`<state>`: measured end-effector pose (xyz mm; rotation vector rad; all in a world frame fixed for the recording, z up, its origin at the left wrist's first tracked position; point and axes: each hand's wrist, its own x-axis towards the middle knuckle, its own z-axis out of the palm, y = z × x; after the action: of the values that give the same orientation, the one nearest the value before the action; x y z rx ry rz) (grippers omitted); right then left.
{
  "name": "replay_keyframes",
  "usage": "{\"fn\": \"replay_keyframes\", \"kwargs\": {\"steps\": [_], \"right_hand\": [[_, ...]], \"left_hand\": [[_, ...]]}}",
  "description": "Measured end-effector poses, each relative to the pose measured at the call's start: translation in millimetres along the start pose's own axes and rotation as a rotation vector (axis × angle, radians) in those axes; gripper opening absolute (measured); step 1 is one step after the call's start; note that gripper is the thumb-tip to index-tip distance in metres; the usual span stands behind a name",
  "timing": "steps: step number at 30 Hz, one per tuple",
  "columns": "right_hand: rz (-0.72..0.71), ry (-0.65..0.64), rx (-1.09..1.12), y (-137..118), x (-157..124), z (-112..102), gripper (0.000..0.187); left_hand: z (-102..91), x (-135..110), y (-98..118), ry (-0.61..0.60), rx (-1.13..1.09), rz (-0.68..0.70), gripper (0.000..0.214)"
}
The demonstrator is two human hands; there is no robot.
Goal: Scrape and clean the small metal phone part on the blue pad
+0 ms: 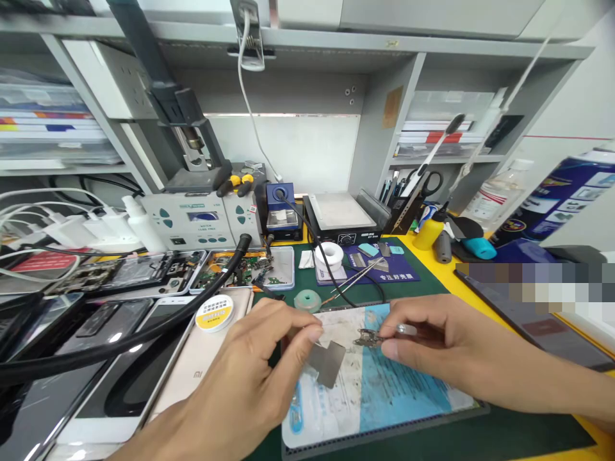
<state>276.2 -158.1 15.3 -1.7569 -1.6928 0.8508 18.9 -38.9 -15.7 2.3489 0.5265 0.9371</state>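
Note:
My left hand (269, 358) is closed in a pinch at the left side of the work pad. From its fingertips hangs a thin grey metal sheet (330, 366) with a notched edge. My right hand (427, 339) pinches a small dark circuit board (368, 338) with an irregular outline, held over the pad. By the right fingers shows a small clear, shiny piece (406, 329); its kind is unclear. Beneath both hands is a smudged white-and-blue work pad (350, 416). Tweezers (353, 282) lie just beyond its far edge.
Left are phones (129, 378), a round tin (214, 314) and a tray of circuit boards (288, 266). Behind stand a soldering station (204, 221), a heating plate (343, 211) and a solder spool (329, 255). A black cable (192, 320) crosses the left side. A tablet-like device (542, 320) lies right.

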Motion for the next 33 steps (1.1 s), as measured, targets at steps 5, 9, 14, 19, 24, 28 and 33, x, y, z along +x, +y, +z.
{"fn": "replay_keyframes", "kwargs": {"steps": [5, 9, 14, 19, 24, 28, 33], "right_hand": [[0.064, -0.074, 0.024, -2, 1, 0, 0.041], [0.093, -0.097, 0.067, -4, 1, 0, 0.039], [0.104, -0.115, 0.145, -2, 0, -1, 0.033], [0.093, -0.117, 0.166, 0, 1, -2, 0.036], [0.109, -0.119, 0.17, 0, 1, -2, 0.04], [0.114, -0.117, 0.17, 0, 3, -2, 0.041], [0.113, -0.128, 0.181, 1, 3, -2, 0.04]], "left_hand": [[3.8, -2, 2, 0.043, -0.005, 0.021, 0.01], [4.6, -2, 1, 0.055, -0.013, 0.023, 0.01], [-0.4, 0, 0, -0.008, -0.004, 0.027, 0.012], [-2.3, -3, -3, -0.074, -0.009, 0.07, 0.012], [-1.1, -6, -4, -0.049, 0.018, 0.121, 0.013], [-1.2, -6, 2, -0.109, 0.062, 0.154, 0.014], [1.3, -9, 7, -0.18, 0.103, 0.092, 0.021]]}}
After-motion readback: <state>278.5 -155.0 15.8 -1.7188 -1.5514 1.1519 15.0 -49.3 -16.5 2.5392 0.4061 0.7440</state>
